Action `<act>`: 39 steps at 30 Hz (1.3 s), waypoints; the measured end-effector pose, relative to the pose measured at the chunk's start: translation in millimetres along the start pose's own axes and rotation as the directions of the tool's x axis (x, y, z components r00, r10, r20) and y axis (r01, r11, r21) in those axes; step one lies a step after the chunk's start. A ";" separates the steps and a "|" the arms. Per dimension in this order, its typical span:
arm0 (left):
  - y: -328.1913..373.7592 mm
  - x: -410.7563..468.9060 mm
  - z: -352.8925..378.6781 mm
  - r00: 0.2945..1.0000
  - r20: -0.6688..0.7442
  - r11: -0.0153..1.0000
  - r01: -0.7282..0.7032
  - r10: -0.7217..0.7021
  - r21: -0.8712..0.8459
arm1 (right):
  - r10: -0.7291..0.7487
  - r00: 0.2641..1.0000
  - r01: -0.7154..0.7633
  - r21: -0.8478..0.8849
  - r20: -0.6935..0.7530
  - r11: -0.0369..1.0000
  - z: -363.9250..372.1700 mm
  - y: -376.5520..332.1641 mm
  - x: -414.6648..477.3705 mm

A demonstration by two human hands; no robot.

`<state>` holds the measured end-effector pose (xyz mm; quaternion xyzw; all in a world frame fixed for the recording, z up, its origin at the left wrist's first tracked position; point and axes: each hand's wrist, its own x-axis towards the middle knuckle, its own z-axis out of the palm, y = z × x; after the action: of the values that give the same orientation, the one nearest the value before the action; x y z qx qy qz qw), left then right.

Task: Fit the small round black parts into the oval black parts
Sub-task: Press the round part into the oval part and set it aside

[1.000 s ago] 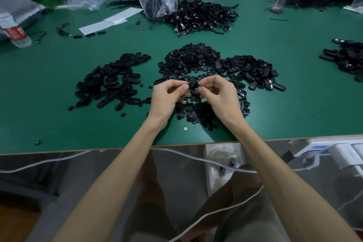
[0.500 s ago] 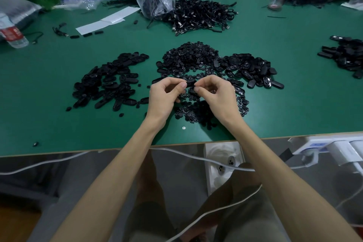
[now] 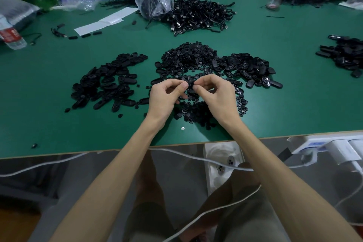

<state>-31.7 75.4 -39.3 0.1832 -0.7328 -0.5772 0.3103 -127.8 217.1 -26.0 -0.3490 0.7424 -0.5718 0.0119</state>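
A white cable (image 3: 196, 158) is slung nearest, below the edge of the green table (image 3: 59, 124). A black part (image 3: 190, 84) is pinched between the fingertips of the left hand (image 3: 165, 98) and the right hand (image 3: 214, 96) (oval or round cannot be told). Beneath and behind the grip, small round parts (image 3: 194, 112) are strewn thickly. It is flanked by oval parts on the left (image 3: 106, 82) and right (image 3: 249, 68). Bare green is left towards the near edge. Far beyond, a cable heap (image 3: 196, 13) is piled.

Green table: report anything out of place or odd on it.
One small black part lies alone near the green table's front edge, apart from the pile of oval black parts. Nothing else stands out.
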 end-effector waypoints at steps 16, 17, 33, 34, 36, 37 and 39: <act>1.5 -1.1 0.9 0.994 0.105 1.000 -0.013 0.014 -0.006 | -0.014 1.000 0.013 -0.030 -0.016 0.999 0.4 0.1 0.1; 1.9 -1.4 1.6 0.994 0.109 1.000 -0.011 0.012 -0.011 | -0.016 1.000 0.015 -0.032 -0.017 0.999 0.5 0.3 -0.3; 1.2 -1.3 -1.2 0.998 0.058 0.999 0.029 -0.027 -0.036 | -0.198 0.977 0.205 -0.088 0.082 0.975 2.5 -4.3 -4.9; 1.3 -1.3 -1.0 0.998 0.060 0.999 0.029 -0.027 -0.036 | -0.186 0.980 0.191 -0.069 0.065 0.979 2.3 -4.5 -4.2; 1.5 -1.2 -0.3 0.997 0.077 0.999 0.031 -0.029 -0.032 | -0.148 0.989 0.149 -0.025 0.016 0.989 0.9 -4.6 -2.8; 1.6 -1.1 0.1 0.996 0.088 0.999 0.031 -0.028 -0.025 | -0.118 0.993 0.118 -0.010 0.005 0.993 0.1 -4.4 -2.0; 1.1 -1.0 0.9 0.994 0.109 1.000 0.023 -0.022 -0.007 | -0.050 0.998 0.050 0.005 0.028 0.999 -1.0 -2.3 -0.5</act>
<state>-31.4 77.0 -38.6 0.1586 -0.7441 -0.5928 0.2642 -126.7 218.0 -23.9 -0.3754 0.7321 -0.5684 0.0086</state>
